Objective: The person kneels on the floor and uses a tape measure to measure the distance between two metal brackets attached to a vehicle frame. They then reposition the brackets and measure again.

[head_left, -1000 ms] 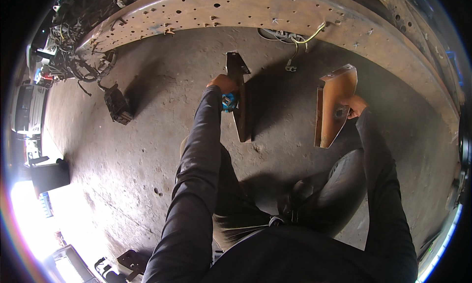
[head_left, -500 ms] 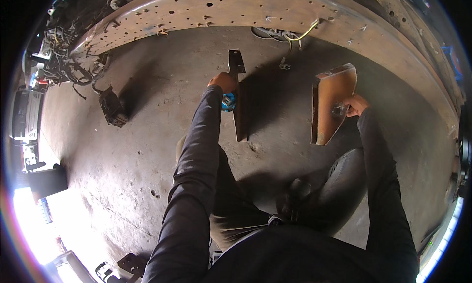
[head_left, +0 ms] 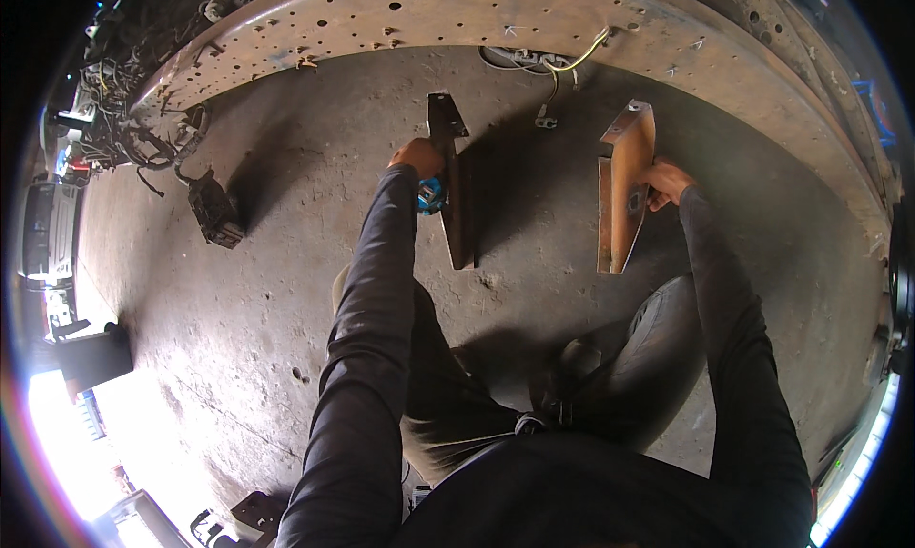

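Observation:
My left hand (head_left: 417, 154) is closed at the left side of a dark, narrow metal bracket (head_left: 459, 219), which stands on edge with a flanged upper end. A blue rounded object (head_left: 431, 197) shows just below this hand, against the bracket; its kind is unclear. To the right, my right hand (head_left: 667, 180) grips the right side of a rusty brown bracket (head_left: 627, 162), fingers curled at its face. That bracket has folded edges and a dark round mark or hole beside the fingers. My fingertips behind both brackets are partly hidden.
A long rusty beam (head_left: 457, 14) with bolt holes curves across the far side. Cables with a yellow-green wire (head_left: 589, 56) hang beneath it. At the left, a dark box (head_left: 215, 210) hangs from a wiring bundle (head_left: 124, 124). My knees flank the concrete floor (head_left: 534, 253).
The right bracket has turned so its face shows narrower, and my right hand has moved slightly left and farther away. The left bracket shows a little more of its flanged face.

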`<state>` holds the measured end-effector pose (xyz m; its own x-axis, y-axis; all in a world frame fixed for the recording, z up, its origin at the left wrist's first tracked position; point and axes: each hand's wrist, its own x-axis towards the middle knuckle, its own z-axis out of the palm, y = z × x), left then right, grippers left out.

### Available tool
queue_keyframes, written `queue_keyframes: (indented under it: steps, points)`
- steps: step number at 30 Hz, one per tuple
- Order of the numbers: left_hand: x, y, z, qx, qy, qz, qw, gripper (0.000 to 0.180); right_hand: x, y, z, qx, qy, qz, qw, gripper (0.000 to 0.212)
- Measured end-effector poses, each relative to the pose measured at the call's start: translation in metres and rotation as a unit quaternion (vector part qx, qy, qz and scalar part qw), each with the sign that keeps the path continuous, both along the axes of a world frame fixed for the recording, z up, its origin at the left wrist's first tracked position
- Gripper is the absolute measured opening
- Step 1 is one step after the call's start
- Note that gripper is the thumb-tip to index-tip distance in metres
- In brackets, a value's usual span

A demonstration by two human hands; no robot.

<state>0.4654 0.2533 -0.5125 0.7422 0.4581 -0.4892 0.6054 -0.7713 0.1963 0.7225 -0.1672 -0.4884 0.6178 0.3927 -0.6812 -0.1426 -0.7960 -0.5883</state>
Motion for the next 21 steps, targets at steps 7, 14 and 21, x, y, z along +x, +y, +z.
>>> queue_keyframes:
  steps: [7,14,21]
  points:
    - [0.003,-0.009,0.004,0.001,-0.006,0.033,0.999,0.049,0.002,0.003,-0.007,-0.026,-0.021,0.041,0.999,0.033]
    - [-0.002,-0.017,0.026,0.006,0.006,0.017,1.000,0.044,-0.002,0.004,-0.009,-0.003,-0.031,0.022,0.999,0.033]
    - [0.000,-0.020,0.027,0.009,-0.004,0.024,1.000,0.042,0.005,0.006,-0.008,-0.027,-0.017,0.046,0.998,0.031]
